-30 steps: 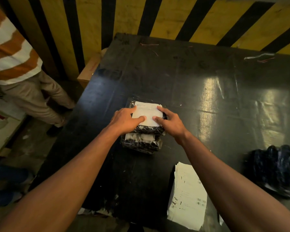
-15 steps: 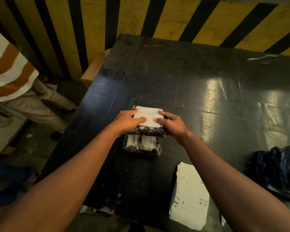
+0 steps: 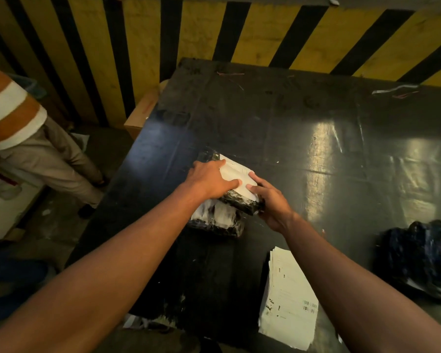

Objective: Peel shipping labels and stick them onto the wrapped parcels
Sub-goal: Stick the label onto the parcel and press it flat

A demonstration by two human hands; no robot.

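A black plastic-wrapped parcel [image 3: 242,203] lies skewed on top of a second wrapped parcel [image 3: 215,220] in the middle of the black table [image 3: 316,123]. A white shipping label [image 3: 236,173] is on the top parcel's upper face. My left hand [image 3: 209,178] lies flat on the label's left part, thumb stretched across it. My right hand [image 3: 271,200] grips the top parcel's right near corner, fingertips on the label. A stack of white label sheets [image 3: 288,299] lies near the table's front edge, under my right forearm.
Another bundle of dark wrapped parcels [image 3: 423,256] sits at the table's right edge. A person in a striped shirt and beige trousers [image 3: 23,138] stands to the left. A yellow-and-black striped wall [image 3: 239,29] runs behind the table, with a cardboard box [image 3: 143,110] at its left corner.
The top parcel has turned clockwise on the lower one, so the label now sits askew. My right hand has slid down to the parcel's right near corner; my left hand spread wider over the label.
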